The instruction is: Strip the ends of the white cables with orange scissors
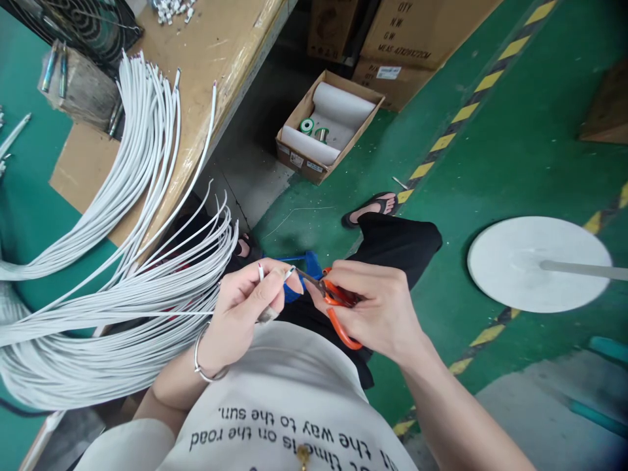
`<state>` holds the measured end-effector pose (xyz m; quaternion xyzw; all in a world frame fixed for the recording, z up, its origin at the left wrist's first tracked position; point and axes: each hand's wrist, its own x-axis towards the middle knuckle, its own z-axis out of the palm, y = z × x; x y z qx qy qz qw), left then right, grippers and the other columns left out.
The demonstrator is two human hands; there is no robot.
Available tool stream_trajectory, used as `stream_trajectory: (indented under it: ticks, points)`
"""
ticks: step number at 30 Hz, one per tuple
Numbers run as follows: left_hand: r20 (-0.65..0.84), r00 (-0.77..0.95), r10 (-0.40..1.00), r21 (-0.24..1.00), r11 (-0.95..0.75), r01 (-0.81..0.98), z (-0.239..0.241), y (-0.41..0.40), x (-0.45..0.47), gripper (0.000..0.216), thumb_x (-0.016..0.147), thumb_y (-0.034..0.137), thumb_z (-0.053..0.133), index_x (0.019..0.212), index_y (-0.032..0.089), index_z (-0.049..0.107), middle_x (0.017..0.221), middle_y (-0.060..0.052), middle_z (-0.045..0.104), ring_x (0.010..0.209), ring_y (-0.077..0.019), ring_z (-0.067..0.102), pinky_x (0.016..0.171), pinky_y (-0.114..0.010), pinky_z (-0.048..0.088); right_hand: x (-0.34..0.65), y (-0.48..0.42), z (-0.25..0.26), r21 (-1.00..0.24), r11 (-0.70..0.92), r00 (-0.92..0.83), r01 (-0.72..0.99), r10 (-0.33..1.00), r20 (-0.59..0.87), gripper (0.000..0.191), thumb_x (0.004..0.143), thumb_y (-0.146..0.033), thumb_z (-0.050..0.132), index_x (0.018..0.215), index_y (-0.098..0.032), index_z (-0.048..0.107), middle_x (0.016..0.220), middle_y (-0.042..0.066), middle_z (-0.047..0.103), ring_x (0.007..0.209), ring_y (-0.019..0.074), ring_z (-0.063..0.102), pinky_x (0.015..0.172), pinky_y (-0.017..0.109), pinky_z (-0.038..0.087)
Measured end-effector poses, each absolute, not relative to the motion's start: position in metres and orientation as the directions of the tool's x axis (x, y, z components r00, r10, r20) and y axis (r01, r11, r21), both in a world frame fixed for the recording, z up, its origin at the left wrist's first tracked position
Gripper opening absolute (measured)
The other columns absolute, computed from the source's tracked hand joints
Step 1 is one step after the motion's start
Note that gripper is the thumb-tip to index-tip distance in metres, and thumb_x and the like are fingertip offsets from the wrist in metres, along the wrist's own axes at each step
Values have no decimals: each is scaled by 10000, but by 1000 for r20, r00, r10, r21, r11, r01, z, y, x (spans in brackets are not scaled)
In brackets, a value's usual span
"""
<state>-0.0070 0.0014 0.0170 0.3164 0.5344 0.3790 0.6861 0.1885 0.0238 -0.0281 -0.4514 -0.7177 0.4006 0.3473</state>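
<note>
Green floor [520, 144] spreads under everything, and beside the person stands a table [210, 42] with a brown, taped-over edge. Across it fan the white cables [142, 163], many of them bunched with their ends lying together at the far side; a lower sheaf [161, 320] hangs off the edge towards the lap, probably so that single ends stay within easy reach of the left hand. On the floor past the feet sits an open carton [299, 159], with two spools [307, 126] inside, well apart from the work. The left hand [250, 294] is nearly closed, thumb and fingertips pinched on a cable, likely to keep its short tip steady; another white tip [261, 271] pokes up between its fingers. The right hand [367, 301] curls round the scissors [343, 333], fingers wrapped about the orange handles, the dark blades aimed leftward at the pinched tip, seemingly so that they meet it straight on; whether they touch it I cannot tell. Smallest of all, the cable end [290, 272] stands just above the left fingertips, in front of the person's waist: a slim white sheath with a darker point, its wires too small to make out.
</note>
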Motion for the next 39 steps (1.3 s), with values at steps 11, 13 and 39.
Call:
stream_trajectory:
  ticks: [11,13,39]
  points:
    - [-608,434,665,448,739,-503,22,20,-21,282,941,271,728,746,155,560,495,128,245,402,-22,89,397,-158,162,181,25,-29,-911,230,-337,343,935,109,479,826,-66,659,596,-209,264,575,-47,281,536,89,233,468,300,204]
    - [-598,459,657,419,745,-519,22,19,-23,263,953,223,693,746,159,544,493,132,232,397,-22,76,402,-154,169,180,25,-29,-910,243,-342,335,932,123,483,819,-55,662,598,-209,261,578,-49,282,536,87,235,467,298,205]
    - [-461,156,873,873,478,-97,13,-5,-5,309,1033,453,657,895,181,706,607,52,467,488,-69,277,466,-242,223,163,28,-15,-996,-40,-143,-79,989,-28,139,894,-352,832,798,-251,834,664,16,678,590,140,532,531,298,434]
